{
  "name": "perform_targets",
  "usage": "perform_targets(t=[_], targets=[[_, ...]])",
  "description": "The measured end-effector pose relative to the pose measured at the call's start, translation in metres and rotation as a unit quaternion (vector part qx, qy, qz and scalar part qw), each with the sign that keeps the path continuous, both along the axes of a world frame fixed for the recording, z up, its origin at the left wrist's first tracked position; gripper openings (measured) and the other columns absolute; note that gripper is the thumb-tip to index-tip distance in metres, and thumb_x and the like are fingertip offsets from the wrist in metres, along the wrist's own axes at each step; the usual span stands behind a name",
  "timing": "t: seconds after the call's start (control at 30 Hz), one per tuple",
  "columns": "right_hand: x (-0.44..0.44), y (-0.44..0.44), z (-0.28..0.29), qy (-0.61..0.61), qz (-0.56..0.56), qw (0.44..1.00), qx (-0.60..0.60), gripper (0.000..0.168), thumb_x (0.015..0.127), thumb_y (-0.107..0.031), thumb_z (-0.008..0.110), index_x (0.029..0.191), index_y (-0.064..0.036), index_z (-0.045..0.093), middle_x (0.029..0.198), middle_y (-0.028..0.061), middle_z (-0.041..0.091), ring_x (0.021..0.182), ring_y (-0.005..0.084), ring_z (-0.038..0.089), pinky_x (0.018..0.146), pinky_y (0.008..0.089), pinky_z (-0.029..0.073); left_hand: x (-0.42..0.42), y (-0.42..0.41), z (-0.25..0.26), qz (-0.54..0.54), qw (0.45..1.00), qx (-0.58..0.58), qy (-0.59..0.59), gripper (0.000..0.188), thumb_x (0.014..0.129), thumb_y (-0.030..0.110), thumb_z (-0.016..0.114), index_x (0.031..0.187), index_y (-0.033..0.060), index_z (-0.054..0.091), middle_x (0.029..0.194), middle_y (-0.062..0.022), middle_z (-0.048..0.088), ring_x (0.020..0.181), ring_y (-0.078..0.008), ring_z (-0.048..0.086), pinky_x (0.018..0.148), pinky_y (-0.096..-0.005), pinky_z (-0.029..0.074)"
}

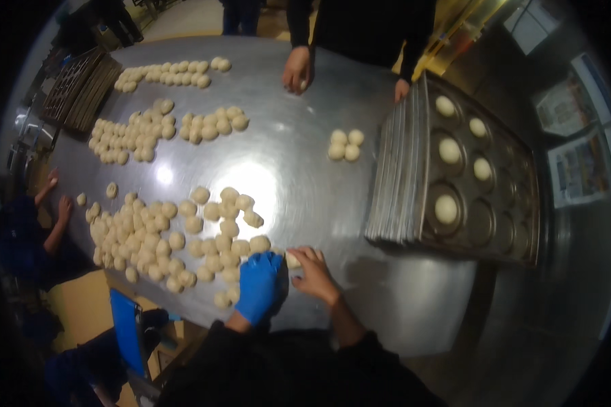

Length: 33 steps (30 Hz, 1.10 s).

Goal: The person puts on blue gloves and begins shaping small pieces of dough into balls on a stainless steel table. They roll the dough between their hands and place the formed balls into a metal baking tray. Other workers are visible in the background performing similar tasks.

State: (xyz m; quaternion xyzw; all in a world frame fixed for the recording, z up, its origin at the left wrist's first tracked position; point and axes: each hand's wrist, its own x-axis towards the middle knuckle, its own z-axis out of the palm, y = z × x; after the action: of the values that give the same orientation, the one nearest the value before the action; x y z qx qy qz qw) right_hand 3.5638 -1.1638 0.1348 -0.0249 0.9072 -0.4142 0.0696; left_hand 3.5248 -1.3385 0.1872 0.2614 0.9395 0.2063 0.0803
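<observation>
My left hand (pixel 258 286), in a blue glove, is low over the steel table with its fingers curled down at the edge of a group of dough balls (pixel 229 258). Whether anything lies under its fingers is hidden. Just to the right, my bare right hand (pixel 314 274) has its fingers and thumb around a pale dough ball (pixel 292 260) on the tabletop. A larger heap of dough balls (pixel 137 234) spreads out to the left, and a few looser pieces (pixel 244 202) lie beyond my gloved hand.
Stacked baking pans (pixel 481 208) with round wells stand at the right, several wells holding dough. Four-ball cluster (pixel 345 145) sits mid-table (pixel 305 168). Far left are dough rows (pixel 173 74) and more pans (pixel 79 91). Co-workers' hands (pixel 296 70) are opposite and at the left (pixel 56 219).
</observation>
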Motion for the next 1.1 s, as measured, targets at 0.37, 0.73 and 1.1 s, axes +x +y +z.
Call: perform_targets(t=[0.37, 0.73, 1.1], targets=[[0.142, 0.091, 0.004, -0.008, -0.276, 0.92, -0.277, 0.03, 0.086, -0.018, 0.082, 0.108, -0.001, 0.07, 0.092, 0.0042, 0.071, 0.082, 0.012, 0.065, 0.074, 0.0267, 0.053, -0.024, 0.015, 0.01, 0.008, 0.988, -0.137, 0.075, 0.024, 0.078, 0.036, 0.077, 0.086, 0.0138, 0.074, 0.103, -0.0069, 0.065, 0.107, -0.0305, 0.061, 0.098, -0.062, 0.037], [0.304, 0.129, 0.005, 0.001, -0.428, 0.878, -0.216, 0.026, 0.09, -0.008, 0.075, 0.111, 0.002, 0.064, 0.096, 0.007, 0.066, 0.081, 0.0133, 0.064, 0.066, 0.0277, 0.053, -0.025, 0.008, 0.066, 0.132, 0.942, 0.226, -0.21, 0.01, 0.097, 0.011, 0.063, 0.098, 0.0007, 0.065, 0.094, -0.0118, 0.068, 0.088, -0.0154, 0.067, 0.078, -0.0308, 0.054], [0.286, 0.064, 0.011, 0.081, -0.164, 0.955, 0.234, 0.028, 0.079, -0.009, 0.071, 0.108, -0.005, 0.071, 0.124, 0.0139, 0.06, 0.119, 0.039, 0.056, 0.11, 0.0527, 0.038, 0.137, 0.008, 0.002, -0.037, 0.977, 0.194, -0.082, 0.04, 0.089, 0.005, 0.064, 0.129, 0.0074, 0.061, 0.115, -0.0159, 0.063, 0.107, -0.0313, 0.062, 0.09, -0.0415, 0.049]])
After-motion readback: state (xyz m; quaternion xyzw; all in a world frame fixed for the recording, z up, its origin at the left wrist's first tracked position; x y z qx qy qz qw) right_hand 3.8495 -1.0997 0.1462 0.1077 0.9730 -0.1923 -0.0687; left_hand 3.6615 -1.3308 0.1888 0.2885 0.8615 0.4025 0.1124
